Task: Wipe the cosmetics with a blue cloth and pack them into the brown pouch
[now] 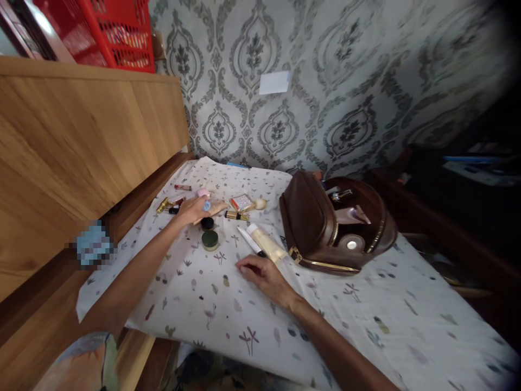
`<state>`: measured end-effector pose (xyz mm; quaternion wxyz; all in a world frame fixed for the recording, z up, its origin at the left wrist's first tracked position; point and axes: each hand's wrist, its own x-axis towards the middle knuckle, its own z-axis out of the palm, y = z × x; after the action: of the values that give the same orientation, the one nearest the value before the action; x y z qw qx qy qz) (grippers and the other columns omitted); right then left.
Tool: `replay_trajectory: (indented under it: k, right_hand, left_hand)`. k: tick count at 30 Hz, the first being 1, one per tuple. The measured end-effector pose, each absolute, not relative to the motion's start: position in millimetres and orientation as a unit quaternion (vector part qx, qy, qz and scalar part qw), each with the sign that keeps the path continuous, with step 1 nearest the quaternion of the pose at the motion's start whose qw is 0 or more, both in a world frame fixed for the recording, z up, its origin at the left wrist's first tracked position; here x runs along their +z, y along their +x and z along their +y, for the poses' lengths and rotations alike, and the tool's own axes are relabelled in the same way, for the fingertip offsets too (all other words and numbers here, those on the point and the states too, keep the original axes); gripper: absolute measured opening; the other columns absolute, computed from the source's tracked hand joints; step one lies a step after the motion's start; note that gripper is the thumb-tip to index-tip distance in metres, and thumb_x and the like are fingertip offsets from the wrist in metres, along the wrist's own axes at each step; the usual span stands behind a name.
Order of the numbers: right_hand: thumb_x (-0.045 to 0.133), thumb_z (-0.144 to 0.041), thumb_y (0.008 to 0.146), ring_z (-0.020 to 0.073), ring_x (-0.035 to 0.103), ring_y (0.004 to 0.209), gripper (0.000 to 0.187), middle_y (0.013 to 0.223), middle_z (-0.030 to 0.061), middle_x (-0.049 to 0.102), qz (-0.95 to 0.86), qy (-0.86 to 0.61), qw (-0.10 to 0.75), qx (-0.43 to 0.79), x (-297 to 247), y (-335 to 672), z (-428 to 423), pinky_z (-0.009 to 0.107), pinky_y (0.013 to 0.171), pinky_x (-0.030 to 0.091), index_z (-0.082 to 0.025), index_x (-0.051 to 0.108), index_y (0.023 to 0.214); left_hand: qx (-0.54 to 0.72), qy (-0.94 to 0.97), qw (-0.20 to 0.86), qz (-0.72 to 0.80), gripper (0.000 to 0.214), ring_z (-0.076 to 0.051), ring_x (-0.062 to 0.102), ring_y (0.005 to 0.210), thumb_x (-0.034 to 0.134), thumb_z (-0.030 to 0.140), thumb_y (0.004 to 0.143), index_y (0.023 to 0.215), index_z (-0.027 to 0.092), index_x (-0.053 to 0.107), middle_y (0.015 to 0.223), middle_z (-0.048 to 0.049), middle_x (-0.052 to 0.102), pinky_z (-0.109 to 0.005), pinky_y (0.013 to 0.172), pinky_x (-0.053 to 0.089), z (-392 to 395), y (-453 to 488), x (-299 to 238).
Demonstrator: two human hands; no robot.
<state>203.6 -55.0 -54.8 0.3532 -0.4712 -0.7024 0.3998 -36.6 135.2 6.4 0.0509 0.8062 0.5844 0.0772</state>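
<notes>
— Head view first: where is your left hand (pixel 194 210)?
— Out at the far-left cluster on the printed sheet (pixel 211 304). Your grip is curled down over the near end of the beige tube (pixel 216 208). The rest of the tube lies flat, sticking out to the right of your knuckles.
— What sits beside it?
— A small black jar (pixel 207 223) just beside the hand on your side, a green jar (pixel 210 239) next to that, and a gold lipstick (pixel 236 215) to the right.
— And your right hand (pixel 266 278)?
— Palm down on the sheet, fingers loosely spread, pinching nothing. The cream tube (pixel 266 243) lies just beyond your fingertips, near but apart, with a thin white stick (pixel 248 239) alongside it. The open brown bag (pixel 321 222) sits to its right.
</notes>
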Motion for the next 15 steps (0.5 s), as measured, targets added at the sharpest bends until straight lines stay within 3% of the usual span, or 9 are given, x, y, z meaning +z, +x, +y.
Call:
replay_trajectory:
  k: [7, 10, 15]
  right_hand:
    - [0.055, -0.034, 0.093, 0.0172, 0.063, 0.076, 0.025, 0.089, 0.0056, 0.074, -0.709, -0.465, 0.361, 0.390, -54, 204, -54, 0.028, 0.069, 0.048, -0.019, 0.075, 0.096]
    - [0.056, -0.033, 0.093, 0.0170, 0.062, 0.076, 0.024, 0.089, 0.0053, 0.074, -0.712, -0.460, 0.369, 0.382, -56, 204, -53, 0.028, 0.068, 0.049, -0.020, 0.076, 0.096]
    - [0.055, -0.028, 0.092, 0.0168, 0.063, 0.076, 0.022, 0.089, 0.0049, 0.075, -0.713, -0.463, 0.367, 0.378, -57, 205, -53, 0.027, 0.067, 0.049, -0.020, 0.076, 0.097]
  left_hand:
    - [0.218, 0.755, 0.073, 0.614, 0.038, -0.023, 0.067, 0.082, 0.058, 0.051, 0.085, 0.112, 0.025, 0.059, 0.088, -0.0001, 0.071, -0.030, 0.068, 0.048, 120, -65, 9]
    - [0.240, 0.701, 0.025, 0.671, 0.038, -0.026, 0.068, 0.088, 0.055, 0.052, 0.087, 0.114, 0.025, 0.058, 0.093, -0.0041, 0.072, -0.032, 0.070, 0.049, 126, -75, 6]
    - [0.141, 0.682, -0.057, 0.716, 0.039, -0.034, 0.066, 0.102, 0.048, 0.048, 0.093, 0.121, 0.023, 0.059, 0.110, -0.0145, 0.069, -0.039, 0.077, 0.051, 134, -76, 8]
